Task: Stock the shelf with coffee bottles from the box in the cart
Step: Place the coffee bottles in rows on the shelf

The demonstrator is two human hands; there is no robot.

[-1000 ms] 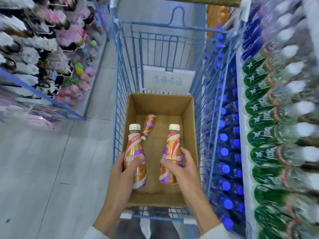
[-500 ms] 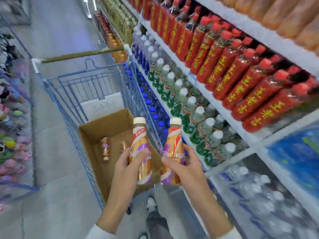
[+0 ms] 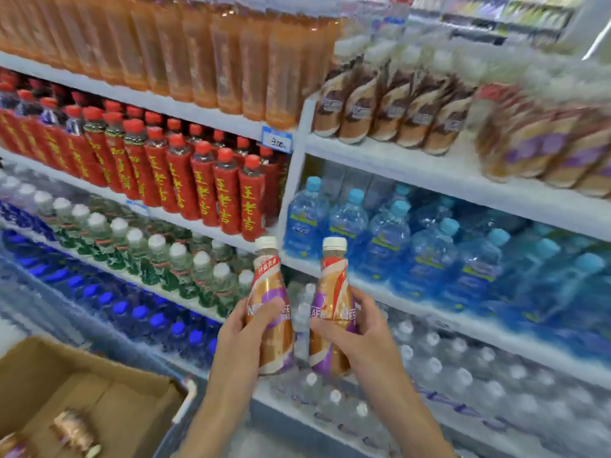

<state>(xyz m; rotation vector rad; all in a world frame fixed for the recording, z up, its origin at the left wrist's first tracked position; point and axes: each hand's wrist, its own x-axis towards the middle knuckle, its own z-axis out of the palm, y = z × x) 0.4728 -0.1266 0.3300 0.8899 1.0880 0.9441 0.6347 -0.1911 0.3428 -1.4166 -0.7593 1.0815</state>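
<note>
My left hand [image 3: 243,338] grips a gold and purple coffee bottle [image 3: 269,292] with a white cap, held upright. My right hand [image 3: 357,335] grips a second coffee bottle [image 3: 334,292] of the same kind, also upright, just to the right of the first. Both are in front of the shelving, at the height of the water rows. The cardboard box [image 3: 43,368] sits at the bottom left, with more coffee bottles [image 3: 74,433] lying blurred inside. Matching coffee bottles [image 3: 542,150] stand on the upper right shelf [image 3: 429,173], beside brown ones [image 3: 390,110].
Red herbal tea bottles [image 3: 185,183] and orange drinks [image 3: 215,54] fill the left shelves. Green-labelled bottles [image 3: 158,252] and blue-capped bottles [image 3: 139,315] sit below them. Light blue water bottles [image 3: 413,246] and clear water bottles [image 3: 463,378] fill the right bays. A white upright [image 3: 292,180] divides the bays.
My view has swung right from the cart to the shelves. Both hands have lifted the two coffee bottles out of the box and carried them up toward the shelving.
</note>
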